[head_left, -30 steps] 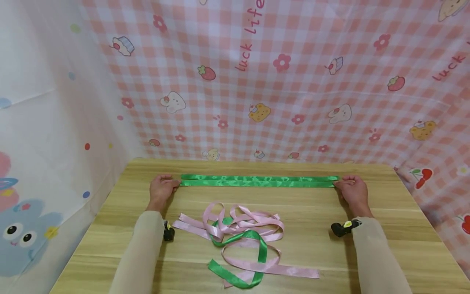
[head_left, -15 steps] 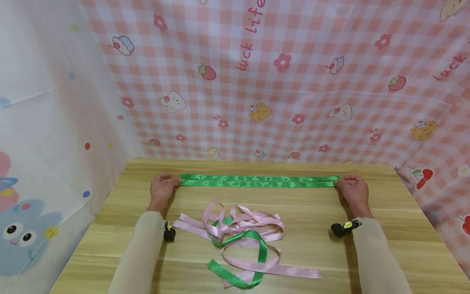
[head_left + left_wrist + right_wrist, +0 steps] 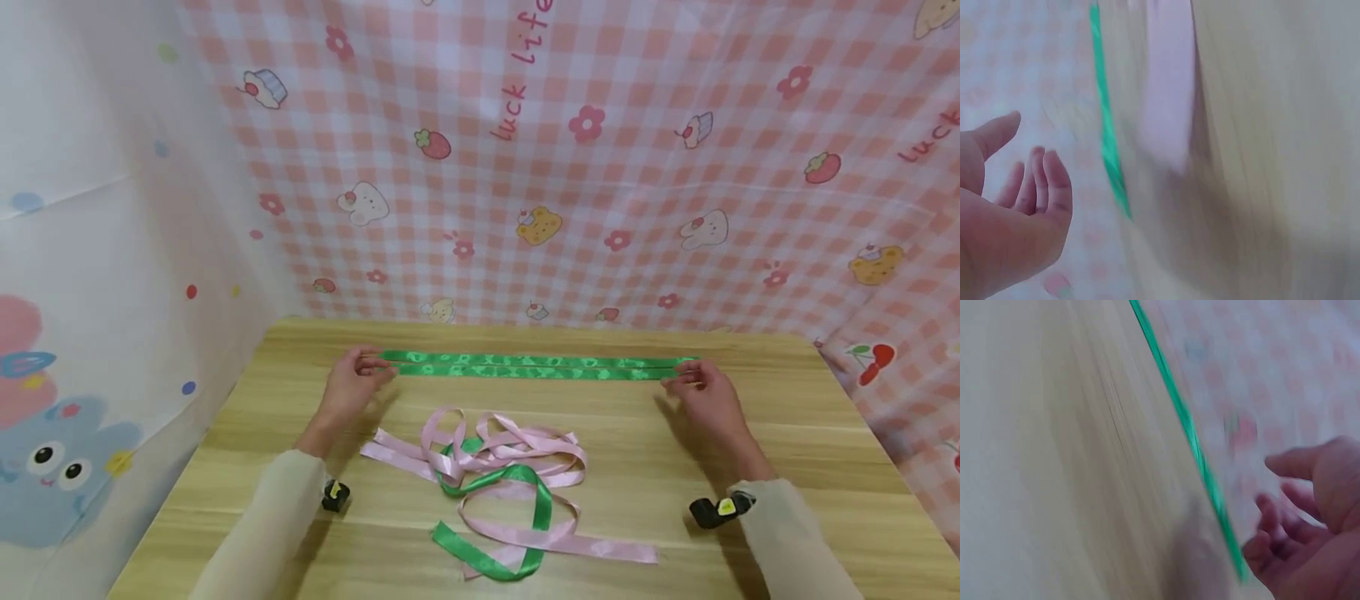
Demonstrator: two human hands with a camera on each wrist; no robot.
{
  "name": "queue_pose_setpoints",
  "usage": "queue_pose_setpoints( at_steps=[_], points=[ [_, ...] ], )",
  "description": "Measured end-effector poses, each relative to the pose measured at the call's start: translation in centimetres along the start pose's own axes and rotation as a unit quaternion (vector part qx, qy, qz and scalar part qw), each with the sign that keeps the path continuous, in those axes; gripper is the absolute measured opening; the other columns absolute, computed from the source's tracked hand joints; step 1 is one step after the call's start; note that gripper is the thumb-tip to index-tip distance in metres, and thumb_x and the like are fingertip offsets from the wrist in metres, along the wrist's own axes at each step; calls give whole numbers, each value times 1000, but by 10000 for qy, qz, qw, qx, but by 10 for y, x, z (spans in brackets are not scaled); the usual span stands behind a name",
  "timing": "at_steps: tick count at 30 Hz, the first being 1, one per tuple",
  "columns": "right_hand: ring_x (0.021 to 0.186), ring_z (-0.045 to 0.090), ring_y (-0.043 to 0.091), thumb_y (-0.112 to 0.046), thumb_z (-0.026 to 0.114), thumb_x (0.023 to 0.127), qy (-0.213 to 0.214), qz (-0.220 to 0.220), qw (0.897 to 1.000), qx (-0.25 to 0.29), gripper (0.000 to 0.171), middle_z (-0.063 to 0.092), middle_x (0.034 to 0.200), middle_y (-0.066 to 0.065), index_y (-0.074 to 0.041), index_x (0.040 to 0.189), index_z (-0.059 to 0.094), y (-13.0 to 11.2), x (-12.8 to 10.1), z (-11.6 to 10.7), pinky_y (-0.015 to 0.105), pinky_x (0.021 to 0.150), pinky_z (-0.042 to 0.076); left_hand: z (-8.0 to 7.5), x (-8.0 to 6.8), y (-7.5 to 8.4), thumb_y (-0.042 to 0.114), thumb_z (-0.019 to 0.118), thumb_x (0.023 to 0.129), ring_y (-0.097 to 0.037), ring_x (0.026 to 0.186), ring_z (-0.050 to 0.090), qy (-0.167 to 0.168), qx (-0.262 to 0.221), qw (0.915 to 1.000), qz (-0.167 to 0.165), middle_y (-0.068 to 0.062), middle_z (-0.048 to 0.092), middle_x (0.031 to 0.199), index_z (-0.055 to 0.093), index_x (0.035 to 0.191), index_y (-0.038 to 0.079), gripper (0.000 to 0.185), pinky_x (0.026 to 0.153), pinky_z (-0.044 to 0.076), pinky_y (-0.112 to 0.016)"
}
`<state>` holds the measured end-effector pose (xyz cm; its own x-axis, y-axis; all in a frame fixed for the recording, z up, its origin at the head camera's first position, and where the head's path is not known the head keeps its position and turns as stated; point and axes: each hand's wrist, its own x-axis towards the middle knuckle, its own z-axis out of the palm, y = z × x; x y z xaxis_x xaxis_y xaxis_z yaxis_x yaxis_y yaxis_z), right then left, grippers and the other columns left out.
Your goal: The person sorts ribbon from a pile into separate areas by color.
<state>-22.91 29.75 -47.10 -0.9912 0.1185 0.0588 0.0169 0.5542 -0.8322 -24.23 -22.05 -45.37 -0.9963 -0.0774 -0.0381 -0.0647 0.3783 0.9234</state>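
Left hand [image 3: 351,385], right hand [image 3: 703,396]: fingers relaxed, holding nothing, beside ends of green ribbon [image 3: 525,365] along table [image 3: 787,433] far edge.

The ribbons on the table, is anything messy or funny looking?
Yes. The pink ribbons and a green ribbon lie in a loose, looping tangle in the middle of the table. The long green ribbon at the back lies straight and neat between the two hands.
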Motion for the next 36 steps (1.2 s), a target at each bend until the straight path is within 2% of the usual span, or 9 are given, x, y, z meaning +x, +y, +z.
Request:
queue_pose_setpoints(
  at_steps=[3,5,9,12,15,20,25,31,36],
  points=[
    [73,56,6,-11,67,94,-640,-808,9946,-132,17,66,89,12,3,102,61,-25,-15,19,22,63,46,16,-17,13,9,69,93,-15,90,61,-593,-21,9977,323,-21,66,116,53,129,0,40,81,56,-39],
    [72,56,9,-9,69,93,-1063,-1111,9881,-29,12,65,85,10,0,96,63,-41,-26,32,23,63,47,27,-27,20,8,68,93,-18,94,63,-995,-16,9936,530,-20,68,113,55,126,2,36,83,55,-39],
    [73,54,12,-7,70,91,-1874,-1415,9719,145,7,62,82,4,-4,92,64,-66,-47,56,23,64,46,49,-45,30,4,67,92,-23,96,65,-1779,-122,9802,861,-20,69,110,58,122,2,32,80,54,-30],
    [75,53,13,-5,69,91,-2407,-1605,9571,163,5,61,83,2,-6,92,64,-77,-60,72,23,65,47,64,-61,35,3,67,92,-25,97,66,-2412,-232,9658,924,-21,69,110,58,122,0,32,79,54,-28],
    [75,53,13,-6,69,91,-2835,-1705,9436,163,6,59,82,0,-7,92,64,-84,-69,87,23,64,46,78,-75,35,4,67,92,-26,98,67,-2835,-64,9516,1189,-19,69,109,58,120,-2,30,80,53,-27],
    [73,52,12,-7,70,91,-3214,-1782,9299,167,9,56,80,-2,-9,94,62,-88,-79,110,23,63,45,94,-89,29,6,71,91,-28,99,65,-2970,461,9391,1667,-15,68,106,61,113,-1,25,84,53,-30],
    [71,52,11,-8,72,89,-3327,-1710,9274,78,15,56,80,-3,-11,97,60,-87,-87,126,22,61,45,100,-94,21,5,73,88,-20,96,65,-3215,791,9298,1607,-8,68,104,62,112,3,26,86,54,-31],
    [73,52,10,-4,71,88,-3409,-1468,9285,80,15,57,81,-3,-10,97,60,-85,-94,127,23,63,46,102,-97,18,1,73,87,-7,87,62,-3656,867,9140,1534,-4,70,97,65,110,8,25,79,52,-23],
    [72,52,10,1,67,89,-3424,-1474,9278,117,17,57,80,-3,-13,96,61,-85,-96,124,22,62,45,100,-98,18,-2,70,87,-5,83,62,-3601,698,9188,1457,-3,70,92,64,111,7,25,75,50,-21]
  ],
)
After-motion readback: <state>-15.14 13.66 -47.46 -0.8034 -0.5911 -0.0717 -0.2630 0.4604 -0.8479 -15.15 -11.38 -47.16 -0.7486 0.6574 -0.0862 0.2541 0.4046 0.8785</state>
